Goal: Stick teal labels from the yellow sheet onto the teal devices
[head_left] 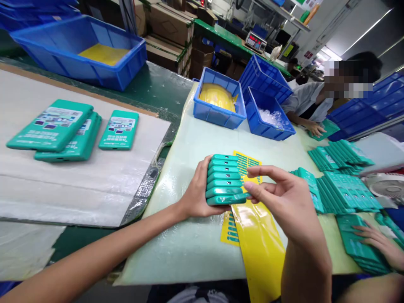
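Note:
Several flat teal cases (222, 179) form a stack, small ports visible on their ends; my left hand (200, 189) grips it from the left and below. At the stack's lower right, my right hand (280, 198) has its index finger raised, while thumb and curled fingers close on a small teal strip (242, 196) against the lower cases. Behind and right of the stack lies a yellow sheet with teal strips (248, 162). A plain yellow sheet (260, 244) extends toward the front edge.
Three teal cases lie at left, two overlapping (53, 126) and one apart (119, 129). Blue bins (221, 115) stand at the back, one with clear plastic pieces. Teal case rows (344, 191) fill the right, where another person's hand (378, 244) rests. A person (312, 103) works behind.

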### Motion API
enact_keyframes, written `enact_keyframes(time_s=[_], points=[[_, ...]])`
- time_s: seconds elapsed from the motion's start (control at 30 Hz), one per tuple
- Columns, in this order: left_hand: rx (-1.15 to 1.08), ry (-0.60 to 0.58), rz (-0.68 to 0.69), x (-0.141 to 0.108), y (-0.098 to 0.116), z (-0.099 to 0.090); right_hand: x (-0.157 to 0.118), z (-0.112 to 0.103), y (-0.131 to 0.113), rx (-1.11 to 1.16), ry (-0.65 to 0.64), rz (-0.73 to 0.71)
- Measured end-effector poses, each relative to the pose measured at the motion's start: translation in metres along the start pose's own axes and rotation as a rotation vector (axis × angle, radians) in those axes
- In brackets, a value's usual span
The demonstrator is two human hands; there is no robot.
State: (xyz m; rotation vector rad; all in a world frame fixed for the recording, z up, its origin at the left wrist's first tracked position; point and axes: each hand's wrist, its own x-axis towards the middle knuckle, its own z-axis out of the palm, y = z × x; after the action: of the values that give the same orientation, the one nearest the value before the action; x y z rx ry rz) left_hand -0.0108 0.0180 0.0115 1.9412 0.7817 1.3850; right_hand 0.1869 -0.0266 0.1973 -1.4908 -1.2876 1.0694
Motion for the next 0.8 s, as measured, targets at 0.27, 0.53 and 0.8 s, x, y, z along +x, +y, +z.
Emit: enact_keyframes(time_s=[0.27,0.53,0.8], points=[[-0.004,0.004,-0.017,0.001,0.001,0.003,-0.004,0.031,-0.01,-0.167,0.109,-0.14],[-0.005,0.007,-0.024,0.001,0.001,0.004,0.005,0.034,-0.018,-0.244,0.022,-0.107],[-0.022,0.019,-0.024,0.001,0.002,0.005,0.009,0.036,-0.018,-0.364,-0.016,-0.137]])
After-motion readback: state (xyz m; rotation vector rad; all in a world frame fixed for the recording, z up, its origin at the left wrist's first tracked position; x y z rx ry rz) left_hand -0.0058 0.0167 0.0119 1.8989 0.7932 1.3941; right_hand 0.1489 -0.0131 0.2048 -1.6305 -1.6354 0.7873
